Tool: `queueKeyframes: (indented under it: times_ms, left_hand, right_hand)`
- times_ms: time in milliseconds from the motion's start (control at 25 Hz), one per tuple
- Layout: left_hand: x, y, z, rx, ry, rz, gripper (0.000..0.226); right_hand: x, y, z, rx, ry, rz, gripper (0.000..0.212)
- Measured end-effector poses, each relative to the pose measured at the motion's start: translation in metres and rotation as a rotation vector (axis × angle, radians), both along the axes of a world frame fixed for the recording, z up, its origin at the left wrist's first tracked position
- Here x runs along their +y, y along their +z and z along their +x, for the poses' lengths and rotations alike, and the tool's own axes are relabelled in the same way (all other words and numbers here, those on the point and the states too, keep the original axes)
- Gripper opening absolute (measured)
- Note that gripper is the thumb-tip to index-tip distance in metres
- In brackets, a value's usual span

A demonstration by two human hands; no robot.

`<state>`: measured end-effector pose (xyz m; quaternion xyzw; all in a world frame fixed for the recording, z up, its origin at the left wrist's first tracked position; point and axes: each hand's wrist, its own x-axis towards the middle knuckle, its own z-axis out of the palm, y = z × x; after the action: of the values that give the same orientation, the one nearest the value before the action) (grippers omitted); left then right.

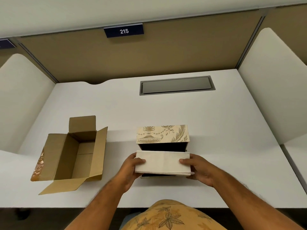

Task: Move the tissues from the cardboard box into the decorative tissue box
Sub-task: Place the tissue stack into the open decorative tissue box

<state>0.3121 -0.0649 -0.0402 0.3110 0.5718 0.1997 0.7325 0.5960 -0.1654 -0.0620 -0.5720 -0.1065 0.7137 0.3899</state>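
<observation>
A white stack of tissues [162,161] hangs flat over the open decorative tissue box [162,147], hiding most of the box's dark inside. Its cream lid [162,134] with gold ornament stands up behind the opening. My left hand [131,168] grips the stack's left end, thumb on top. My right hand [199,168] grips the right end the same way. The brown cardboard box [73,155] lies at the left with its flaps spread; its inside looks empty.
Everything rests on a white desk [216,130] with a grey cable hatch [177,85] at the back. White side panels [274,88] and a tan back partition with a "215" sign [123,31] enclose it.
</observation>
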Motion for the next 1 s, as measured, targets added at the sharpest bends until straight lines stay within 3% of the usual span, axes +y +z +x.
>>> queueKeyframes:
  times_ms: [280,480,1000]
  left_hand:
    - [0.004,-0.029,0.013,0.095,0.097,-0.006,0.038]
    - [0.009,-0.044,0.021,0.175,0.121,0.026,0.045]
    - [0.023,-0.056,0.027,0.288,0.117,0.089,0.055]
  right_hand:
    - [0.015,-0.017,-0.011,-0.216,-0.215,0.013,0.052]
    - [0.023,-0.027,-0.016,-0.217,-0.323,-0.019,0.055]
    - [0.027,-0.033,-0.026,-0.473,-0.260,0.011,0.049]
